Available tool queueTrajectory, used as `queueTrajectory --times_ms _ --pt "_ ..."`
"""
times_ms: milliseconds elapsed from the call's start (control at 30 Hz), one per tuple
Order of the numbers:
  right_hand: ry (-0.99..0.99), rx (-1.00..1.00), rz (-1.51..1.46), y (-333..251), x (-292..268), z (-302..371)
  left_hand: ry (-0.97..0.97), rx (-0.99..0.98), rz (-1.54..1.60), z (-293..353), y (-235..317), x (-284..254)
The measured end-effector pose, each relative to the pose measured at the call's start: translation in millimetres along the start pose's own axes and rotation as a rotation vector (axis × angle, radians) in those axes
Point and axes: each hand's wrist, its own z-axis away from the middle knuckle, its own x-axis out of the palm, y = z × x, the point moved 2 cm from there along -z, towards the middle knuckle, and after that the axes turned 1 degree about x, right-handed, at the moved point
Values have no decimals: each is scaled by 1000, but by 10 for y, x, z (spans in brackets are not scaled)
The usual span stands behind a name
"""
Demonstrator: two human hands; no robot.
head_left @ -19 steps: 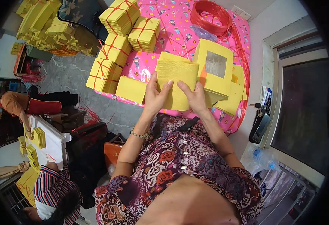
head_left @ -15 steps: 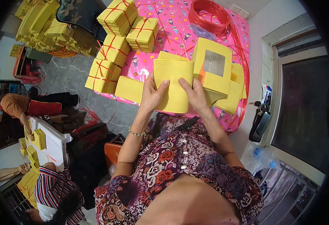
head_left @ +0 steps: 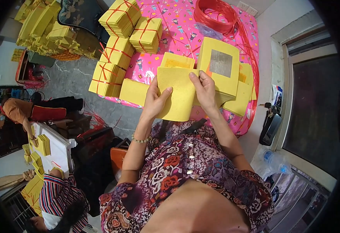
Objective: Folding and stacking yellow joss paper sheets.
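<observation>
Yellow paper (head_left: pixel 177 93), a limp sheaf of square sheets, is held up over the near edge of the pink table (head_left: pixel 177 35), between the person's chest and the work spread there. The left hand (head_left: pixel 155 101) grips its left side, thumb laid across the front and the other fingers hidden behind. The right hand (head_left: pixel 205 91) pinches its right edge, fingers close together over the top corner. Neither hand rests on the table.

To my eye the step in hand is gathering and squaring a sheaf before it goes down. The next move would call for keeping both edges pinched so the soft sheets don't slip or fan, and for a bare patch of table to land on, since little is free close by.

Just right of the paper a framed yellow sheet (head_left: pixel 220 66) with a silver square in its middle leans on a low pile. Left of the paper lies one loose yellow stack (head_left: pixel 134 91). Beyond that, further left and back, sit bundles (head_left: pixel 115 62) tied crosswise with red string. At the far end of the table lies a coil of red cord (head_left: pixel 216 15). Off the table, down to the left, other people sit among more yellow sheets.
</observation>
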Motion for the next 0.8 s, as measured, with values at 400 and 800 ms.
queueTrajectory --times_ms 400,800 --pt "-326 314 183 109 36 156 37 -80 26 27 -115 -242" --pt "-493 456 296 429 111 118 125 -60 59 6 -184 -439"
